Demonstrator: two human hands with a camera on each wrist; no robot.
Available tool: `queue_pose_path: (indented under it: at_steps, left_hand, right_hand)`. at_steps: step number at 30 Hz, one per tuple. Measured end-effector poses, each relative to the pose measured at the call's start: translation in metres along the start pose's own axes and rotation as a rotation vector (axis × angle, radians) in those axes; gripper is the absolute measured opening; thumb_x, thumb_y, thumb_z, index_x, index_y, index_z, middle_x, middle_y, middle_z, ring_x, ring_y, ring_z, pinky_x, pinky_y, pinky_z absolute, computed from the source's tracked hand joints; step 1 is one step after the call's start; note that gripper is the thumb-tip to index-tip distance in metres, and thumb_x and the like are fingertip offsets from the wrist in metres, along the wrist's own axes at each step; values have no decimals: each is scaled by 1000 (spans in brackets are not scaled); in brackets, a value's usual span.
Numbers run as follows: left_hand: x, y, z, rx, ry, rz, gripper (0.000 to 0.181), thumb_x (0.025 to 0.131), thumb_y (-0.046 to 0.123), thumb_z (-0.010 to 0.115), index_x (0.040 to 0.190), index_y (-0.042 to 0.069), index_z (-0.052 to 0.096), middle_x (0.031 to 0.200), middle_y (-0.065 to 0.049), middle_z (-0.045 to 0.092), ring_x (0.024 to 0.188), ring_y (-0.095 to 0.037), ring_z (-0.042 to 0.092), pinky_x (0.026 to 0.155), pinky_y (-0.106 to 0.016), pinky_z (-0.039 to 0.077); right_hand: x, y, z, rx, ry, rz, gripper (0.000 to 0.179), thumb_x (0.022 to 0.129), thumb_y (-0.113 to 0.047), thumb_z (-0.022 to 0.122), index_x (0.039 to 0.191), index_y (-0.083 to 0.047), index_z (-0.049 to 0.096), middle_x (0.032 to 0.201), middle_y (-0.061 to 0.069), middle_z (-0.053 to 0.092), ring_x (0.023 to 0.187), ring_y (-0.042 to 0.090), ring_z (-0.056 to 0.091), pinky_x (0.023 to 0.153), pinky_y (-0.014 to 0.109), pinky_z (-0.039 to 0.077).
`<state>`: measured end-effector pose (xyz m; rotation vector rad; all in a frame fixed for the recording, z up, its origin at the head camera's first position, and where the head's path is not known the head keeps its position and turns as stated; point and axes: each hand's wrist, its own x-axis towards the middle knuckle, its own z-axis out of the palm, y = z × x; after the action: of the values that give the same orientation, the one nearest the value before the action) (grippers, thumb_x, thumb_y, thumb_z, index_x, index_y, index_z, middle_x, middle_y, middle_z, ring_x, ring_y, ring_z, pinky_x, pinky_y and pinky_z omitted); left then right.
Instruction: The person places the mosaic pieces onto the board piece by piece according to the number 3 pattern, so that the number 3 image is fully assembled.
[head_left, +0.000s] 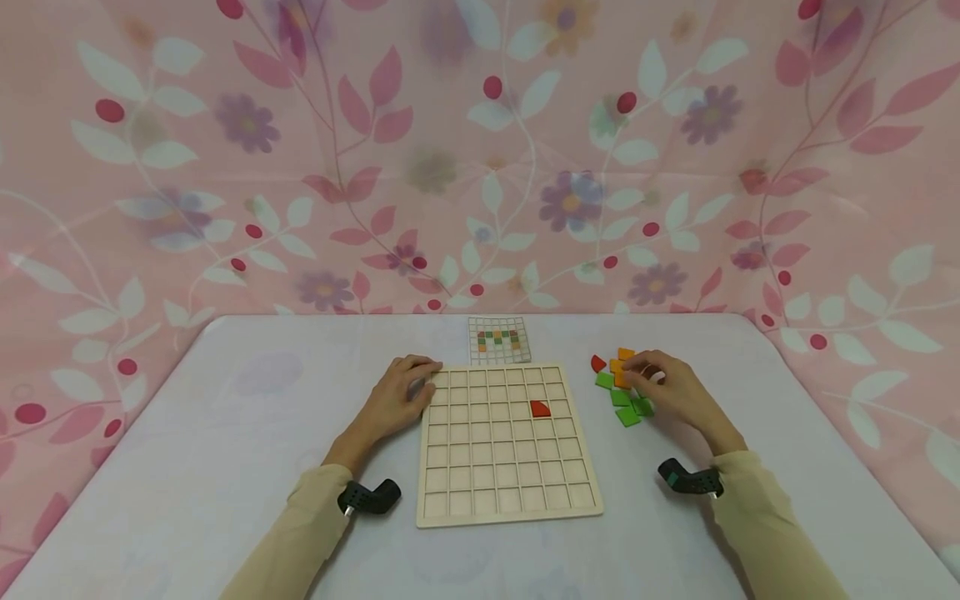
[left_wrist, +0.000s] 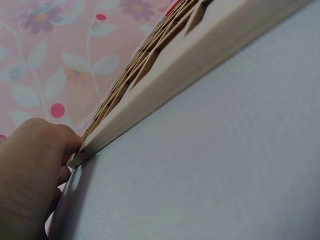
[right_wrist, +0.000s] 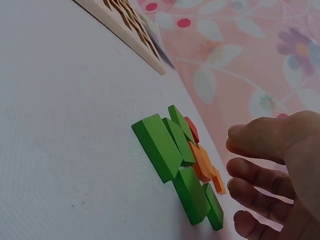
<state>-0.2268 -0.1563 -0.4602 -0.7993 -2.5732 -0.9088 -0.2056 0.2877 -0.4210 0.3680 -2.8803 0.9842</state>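
Note:
A wooden grid board [head_left: 480, 454] lies on the table, with one red quarter-round tile [head_left: 540, 409] in a cell toward its upper right. My left hand [head_left: 397, 396] holds the board at its far left corner, thumb and fingers at the edge; the left wrist view shows the fingers [left_wrist: 72, 141] on that corner. My right hand [head_left: 671, 387] hovers over a loose group of tiles, fingers bent and nothing between them. Among these are green tiles [right_wrist: 157, 145], orange tiles [right_wrist: 201, 162] and a red tile [head_left: 597, 363]. The hand partly covers the group in the head view.
Beyond the board lies a small printed grid card [head_left: 498, 320] with a pattern of coloured cells. A white cloth covers the table [head_left: 247, 442], and a pink floral curtain [head_left: 450, 167] hangs behind its far edge. Each wrist wears a black camera [head_left: 371, 497].

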Motion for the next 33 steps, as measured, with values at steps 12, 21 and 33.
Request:
queue_pose_path:
  at_steps: [12,21,33]
  left_hand:
    - [1,-1,0,-5,6,18,31,91,15,61,120,8,65,119,-10,59,107,-28,51,90,-48,44]
    - [1,-1,-1,-17,-13,-12,31,91,16,60,121,9,65,120,-10,59,108,-28,50,91,-48,44]
    - [0,1,-1,-3,-1,1,31,90,14,62,120,7,65,120,-11,59,108,-28,51,90,-48,44]
  right_hand:
    - [-1,10,-5,-13,-32,63,27,92,-29,61,110,-9,65,105,10,65,92,24,56,75,29,46]
    - [-3,16,-11,-11,-54,104,31,93,-34,59,110,-8,65,107,13,65,92,25,55,75,30,45]
    - [-9,26,-22,7,-163,92,36,92,-34,61,117,-9,63,111,12,64,92,21,53,73,25,45]
